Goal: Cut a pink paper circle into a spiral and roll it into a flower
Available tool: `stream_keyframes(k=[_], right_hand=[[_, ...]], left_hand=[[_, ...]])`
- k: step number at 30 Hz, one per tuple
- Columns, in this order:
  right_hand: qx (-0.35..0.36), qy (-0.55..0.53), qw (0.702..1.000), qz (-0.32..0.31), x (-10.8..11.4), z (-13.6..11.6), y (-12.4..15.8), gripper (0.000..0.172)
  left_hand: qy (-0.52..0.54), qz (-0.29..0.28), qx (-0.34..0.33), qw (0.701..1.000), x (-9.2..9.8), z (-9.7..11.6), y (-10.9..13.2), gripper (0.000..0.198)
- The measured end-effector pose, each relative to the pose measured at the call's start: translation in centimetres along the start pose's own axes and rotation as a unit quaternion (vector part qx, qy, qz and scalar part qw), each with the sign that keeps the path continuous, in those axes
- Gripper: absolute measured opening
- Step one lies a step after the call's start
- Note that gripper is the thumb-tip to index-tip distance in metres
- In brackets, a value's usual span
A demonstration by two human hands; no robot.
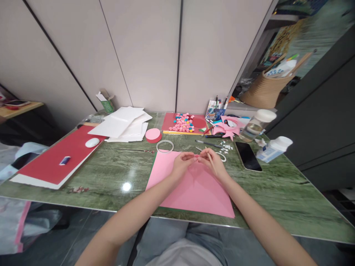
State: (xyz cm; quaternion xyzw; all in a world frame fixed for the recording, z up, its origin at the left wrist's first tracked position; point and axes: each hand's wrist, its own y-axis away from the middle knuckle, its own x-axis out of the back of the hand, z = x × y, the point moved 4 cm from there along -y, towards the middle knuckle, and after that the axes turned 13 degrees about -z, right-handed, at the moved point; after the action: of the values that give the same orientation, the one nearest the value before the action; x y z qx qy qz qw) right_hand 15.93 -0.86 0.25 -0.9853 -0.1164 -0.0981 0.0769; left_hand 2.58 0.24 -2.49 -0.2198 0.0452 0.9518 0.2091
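1. A pale grey wall (pixel 144 48) rises behind the back edge of the table (pixel 116 166), split into tall panels by dark seams (pixel 179 55).
2. The tabletop is green, glossy and wood-grained, with a thin pale rim along its front edge.
3. A round white light reflection (pixel 127 187) shines left of the surface's middle, toward the front edge.
4. Beyond the back right corner stands a shelf (pixel 235 105); dark grey panels (pixel 327 103) flank the right edge.
5. Past the left edge sits a wooden-topped desk (pixel 23 110).
6. Below the front edge lies dark tiled floor (pixel 80 229).

Pink-red piece (pixel 196 156): small, partly hidden, pinched between left hand (pixel 182 164) and right hand (pixel 218 167). Pale stick (pixel 212 163): slanted across latter.
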Motion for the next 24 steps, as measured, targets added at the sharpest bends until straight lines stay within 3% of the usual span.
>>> stream_keyframes(k=[6,24], right_hand=[[-0.005,-0.002,1.0,-0.008,0.11,0.32,0.0,0.028],[0.017,0.009,0.999,-0.034,-0.09,0.23,0.08,0.031]], left_hand=[[0.002,-0.011,0.027,1.0,-0.07,0.01,0.12,0.035],[-0.061,-0.001,-0.023,0.998,-0.25,0.59,0.33,0.039]])
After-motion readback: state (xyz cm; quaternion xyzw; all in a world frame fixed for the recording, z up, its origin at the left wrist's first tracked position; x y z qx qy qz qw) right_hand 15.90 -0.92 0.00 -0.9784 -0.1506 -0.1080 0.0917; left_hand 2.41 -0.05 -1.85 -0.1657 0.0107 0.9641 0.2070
